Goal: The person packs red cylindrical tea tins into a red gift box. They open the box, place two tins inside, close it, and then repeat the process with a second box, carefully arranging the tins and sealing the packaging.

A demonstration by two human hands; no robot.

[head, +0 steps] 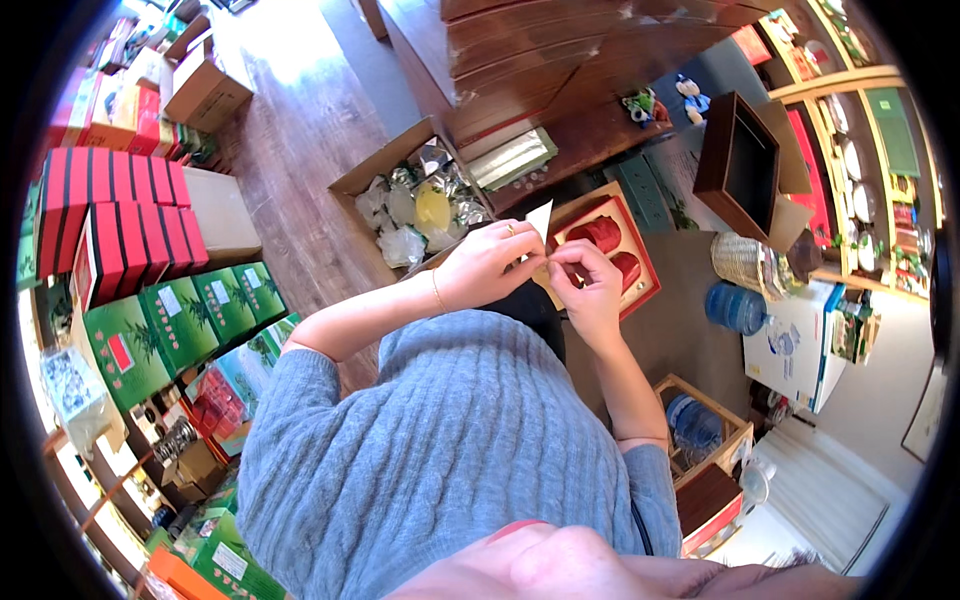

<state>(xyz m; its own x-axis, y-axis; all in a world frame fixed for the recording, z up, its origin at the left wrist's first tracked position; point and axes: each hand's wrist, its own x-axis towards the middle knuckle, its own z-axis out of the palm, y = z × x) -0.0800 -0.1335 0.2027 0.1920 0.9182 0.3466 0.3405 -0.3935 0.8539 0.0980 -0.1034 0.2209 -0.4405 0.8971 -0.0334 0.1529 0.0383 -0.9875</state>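
My left hand (491, 261), with a ring and a thin bracelet, pinches a white paper-like piece (540, 219) whose pointed end sticks up past the fingers. My right hand (587, 286) meets it fingertip to fingertip, thumb and forefinger drawn together. Whatever lies between those right fingertips is too small to make out. Just beyond and below my right hand lies an open red gift box (651, 279) with a pale insert. Two red containers, an upper one (606, 234) and a lower one (625, 268), sit in it, the lower one partly hidden by my right hand.
Left of the gift box stands an open carton (358, 229) of plastic-wrapped packets. Silvery-green flat packs (514, 161) are stacked behind. Red boxes (124, 180) and green boxes (180, 315) line the left side. A dark wooden tray (739, 165) and water jug (735, 307) stand right.
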